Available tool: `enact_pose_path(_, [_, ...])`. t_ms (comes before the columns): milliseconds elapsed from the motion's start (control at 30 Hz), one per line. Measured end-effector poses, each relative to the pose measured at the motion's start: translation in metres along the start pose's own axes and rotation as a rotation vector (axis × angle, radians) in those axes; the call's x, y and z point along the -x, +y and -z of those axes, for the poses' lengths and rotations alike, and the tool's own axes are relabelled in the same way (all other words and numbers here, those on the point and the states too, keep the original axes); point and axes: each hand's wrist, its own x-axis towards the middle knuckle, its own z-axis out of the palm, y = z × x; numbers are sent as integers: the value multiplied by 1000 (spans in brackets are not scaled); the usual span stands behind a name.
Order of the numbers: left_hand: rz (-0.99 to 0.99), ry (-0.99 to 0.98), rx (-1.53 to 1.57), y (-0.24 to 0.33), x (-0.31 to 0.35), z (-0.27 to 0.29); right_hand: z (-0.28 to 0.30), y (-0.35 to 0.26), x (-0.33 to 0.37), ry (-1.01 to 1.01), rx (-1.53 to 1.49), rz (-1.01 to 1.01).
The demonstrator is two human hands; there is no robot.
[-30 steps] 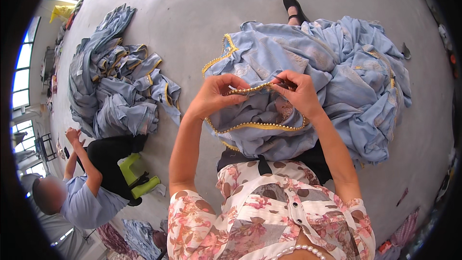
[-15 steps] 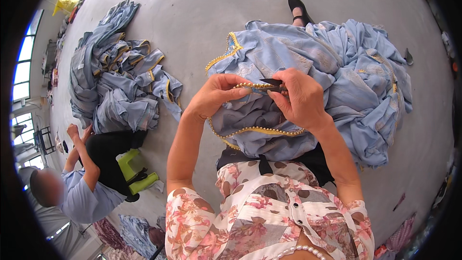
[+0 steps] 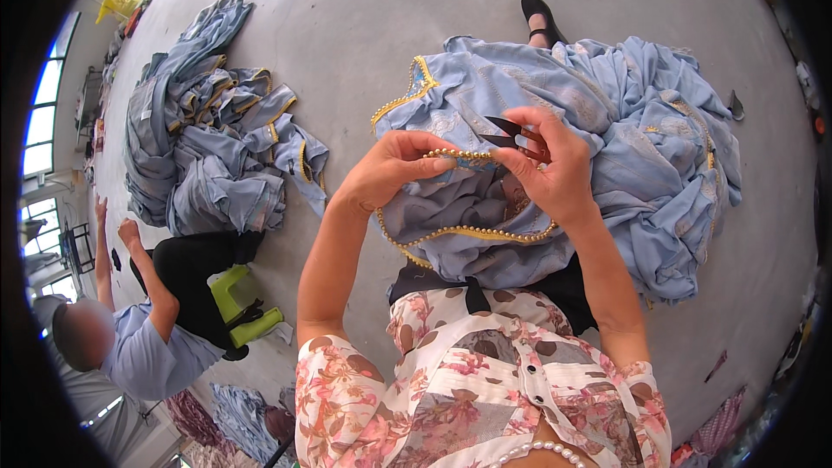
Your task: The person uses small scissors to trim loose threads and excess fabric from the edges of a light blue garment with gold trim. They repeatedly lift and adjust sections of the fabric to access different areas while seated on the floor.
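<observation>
Across my lap spreads a large blue patterned cloth, edged with gold beaded trim on a yellow band. My left hand pinches the edge of the cloth between thumb and fingers, gold beads showing at its fingertips. In my right hand are small dark thread snips, their two blades apart and pointing left, just above the stretched trim. The thumb of that hand also touches the trim at its right end. A length of beaded edge runs between both hands.
Another blue cloth heap with yellow trim lies on the grey floor at left. Beside it a person sits near a green plastic stool. A small dark pointed object lies at far right.
The snips have turned upward off the trim and their blades have spread. My right thumb has come down onto the beaded edge. The other person's far arm has stretched out.
</observation>
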Motion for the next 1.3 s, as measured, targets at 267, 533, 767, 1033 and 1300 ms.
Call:
enact_pose_path(267, [-704,416,-804,-14,12,-33,0,22,11,-4,470,543])
enact_pose_path(533, [-1245,646,-1105,-30,11,-42,7,31,29,-59,375,499])
enact_pose_path(767, [-1319,640,-1181,-26,12,-46,5,4,26,-16,-46,119])
enact_pose_path(1033, [-679,473,-1378,-32,24,-42,54,29,59,92,302,305])
enact_pose_path(1300, [-536,52,-633,-33,42,-74,117,43,108,743,68,-88])
